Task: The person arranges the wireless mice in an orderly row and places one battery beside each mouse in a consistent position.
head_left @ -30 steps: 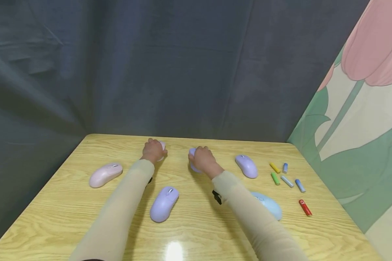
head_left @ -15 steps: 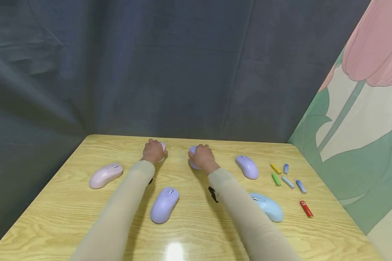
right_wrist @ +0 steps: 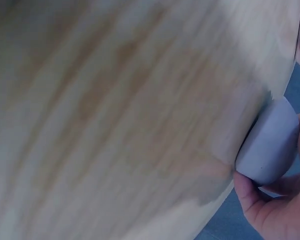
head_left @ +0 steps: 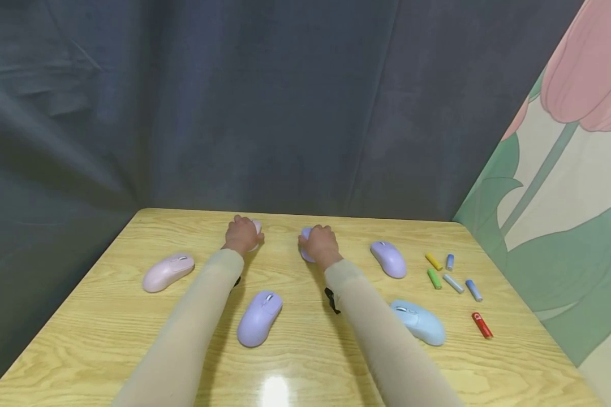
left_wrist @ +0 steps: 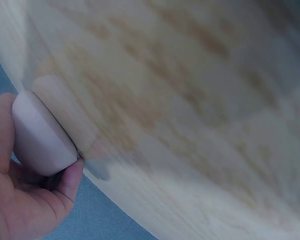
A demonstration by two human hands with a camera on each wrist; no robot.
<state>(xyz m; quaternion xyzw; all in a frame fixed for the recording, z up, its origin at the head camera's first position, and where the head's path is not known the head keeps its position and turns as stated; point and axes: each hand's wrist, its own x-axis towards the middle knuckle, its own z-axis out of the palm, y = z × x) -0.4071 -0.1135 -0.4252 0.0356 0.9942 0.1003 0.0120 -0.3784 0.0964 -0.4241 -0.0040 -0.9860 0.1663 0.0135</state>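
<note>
Near the far edge of the table, my left hand (head_left: pixel 241 234) grips a pale pink computer mouse (left_wrist: pixel 42 135), fingers along one side and thumb along the other. To its right, my right hand (head_left: pixel 319 244) holds a purple computer mouse (right_wrist: pixel 270 142) by its sides in the same way. Both held mice stand right at the tabletop in the wrist views, with their reflections beside them. In the head view each hand covers much of its mouse. A gap of bare wood separates the two hands.
Another pink mouse (head_left: pixel 168 272) lies at left, a purple mouse (head_left: pixel 259 319) at front centre and another purple mouse (head_left: pixel 389 259) at right. My right sleeve partly overlaps a light blue mouse (head_left: pixel 420 324). Several small coloured sticks, including a red one (head_left: pixel 482 325), lie far right.
My right hand has shifted slightly away toward the far edge with the purple mouse, and its forearm uncovers more of the light blue mouse. The left hand keeps its place. The head view turned slightly.
</note>
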